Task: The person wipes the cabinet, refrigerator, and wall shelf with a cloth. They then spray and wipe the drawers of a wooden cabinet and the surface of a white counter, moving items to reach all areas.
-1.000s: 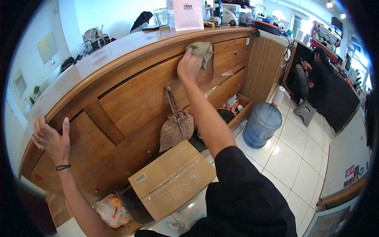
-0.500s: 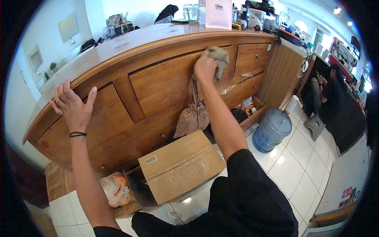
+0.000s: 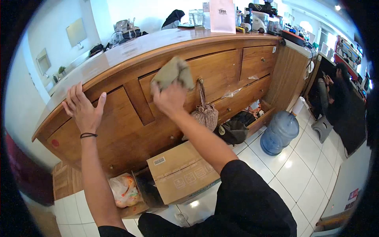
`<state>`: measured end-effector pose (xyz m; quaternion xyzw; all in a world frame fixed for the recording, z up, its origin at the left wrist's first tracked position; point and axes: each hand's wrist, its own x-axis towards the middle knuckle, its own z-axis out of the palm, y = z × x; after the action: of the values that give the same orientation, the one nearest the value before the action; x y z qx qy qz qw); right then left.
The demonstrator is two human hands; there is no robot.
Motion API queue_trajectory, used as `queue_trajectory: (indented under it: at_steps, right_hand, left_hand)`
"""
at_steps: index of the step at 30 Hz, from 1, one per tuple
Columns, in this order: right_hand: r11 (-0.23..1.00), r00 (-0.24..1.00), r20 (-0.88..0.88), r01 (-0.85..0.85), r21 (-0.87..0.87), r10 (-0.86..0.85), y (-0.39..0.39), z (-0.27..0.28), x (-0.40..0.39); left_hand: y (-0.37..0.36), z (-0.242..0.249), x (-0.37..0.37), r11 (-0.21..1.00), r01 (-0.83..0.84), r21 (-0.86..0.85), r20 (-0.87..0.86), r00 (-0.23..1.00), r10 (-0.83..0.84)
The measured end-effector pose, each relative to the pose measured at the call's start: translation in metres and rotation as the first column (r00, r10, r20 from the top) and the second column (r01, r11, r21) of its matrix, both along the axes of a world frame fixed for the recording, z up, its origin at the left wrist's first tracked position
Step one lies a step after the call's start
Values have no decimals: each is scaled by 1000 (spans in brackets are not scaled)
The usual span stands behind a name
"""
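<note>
The olive cloth point(image 3: 173, 74) is at the front of the wooden cabinet point(image 3: 114, 132), over the left half of the wide middle panel and close to that panel's top edge. The right hand point(image 3: 171, 98) grips it from below; its fingers look bunched into the fabric, though blur and folds hide the fingertips. Whether the whole cloth lies flat on the wood, I cannot tell.

It should handle as light and limp — soft enough to crumple, with nothing to break. A loose corner would likely flop, so the best hold seems to be a gathered fistful near the middle, or a flat palm behind it.

The left hand point(image 3: 83, 102) holds nothing: its fingers are spread, touching the front edge of the cabinet's top towards the left corner.

Right of the cloth, a patterned pouch point(image 3: 206, 115) hangs by its strap from the cabinet front. Below, a cardboard box point(image 3: 179, 168) sits by the cabinet's lower edge, with a plastic bag point(image 3: 123, 190) to its left. A blue water bottle point(image 3: 280, 134) stands on the tiles beyond the right-hand drawers — farther off, a co-worker point(image 3: 340, 93) in dark clothes.
</note>
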<state>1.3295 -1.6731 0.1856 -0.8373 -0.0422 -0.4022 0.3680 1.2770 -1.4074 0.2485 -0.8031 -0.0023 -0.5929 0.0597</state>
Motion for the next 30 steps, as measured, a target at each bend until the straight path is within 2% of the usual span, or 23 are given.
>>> queue_trajectory:
  at_steps: [1, 3, 5, 7, 10, 13, 14, 15, 16, 18, 20, 22, 23, 25, 27, 30]
  right_hand:
    - [991, 973, 187, 131, 34, -135, -13, 6, 21]
    - [969, 969, 33, 246, -5, -246, -48, 43, 27]
    - [955, 953, 99, 275, 114, -286, -77, 51, 46]
    - [914, 939, 33, 325, 241, -343, -99, 49, 62]
    - [857, 911, -17, 394, 332, -412, -134, 35, 82]
    - [895, 961, -58, 273, 353, -271, -158, 21, 83]
    - [933, 930, -120, 356, 51, -348, -167, 7, 84]
    - [884, 887, -153, 390, -260, -436, -179, -15, 91]
    - [750, 838, -150, 372, -547, -525, -191, -38, 99]
    - [773, 910, 115, 401, -491, -399, -224, -114, 125]
    - [829, 933, 162, 359, -429, -320, -228, -133, 108]
    - [899, 959, -5, 263, -351, -282, -219, -111, 73]
    - [911, 915, 180, 387, -141, -361, -222, -111, 93]
    - [942, 938, -134, 330, 61, -320, -220, -54, 89]
    - [906, 928, -201, 357, 227, -315, -228, -26, 109]
    - [888, 951, -129, 308, 342, -281, -220, -41, 108]
  left_hand:
    - [1, 0, 0, 1000, -1, 1, -2, 1000, 1]
    - [1, 0, 0, 1000, 9, 6, -1, 1000, -9]
    - [1, -1, 0, 1000, 23, 8, 5, 1000, -24]
    - [0, 0, -1, 1000, 26, 8, 4, 1000, -26]
    - [2, -1, -1, 1000, 22, 14, 1, 1000, -22]
    - [2, 0, 0, 999, 38, 19, 15, 999, -39]
    - [1, -1, 1, 999, 48, 16, 23, 999, -48]
    - [1, -1, 2, 998, 67, 17, 37, 997, -68]
    - [1, -2, 3, 997, 70, 14, 47, 996, -71]
    - [0, -2, 4, 997, 77, 10, 68, 995, -77]
    - [1, -2, 5, 995, 101, 12, 68, 992, -102]
    - [0, -1, 2, 992, 123, 14, 56, 991, -124]
    - [2, 0, 0, 994, 103, 18, 41, 994, -104]
    - [2, 0, -4, 997, 81, 19, 17, 997, -81]
    - [4, 1, -3, 996, 85, 31, 14, 996, -86]
    - [6, -2, 4, 991, 126, 44, 30, 991, -127]
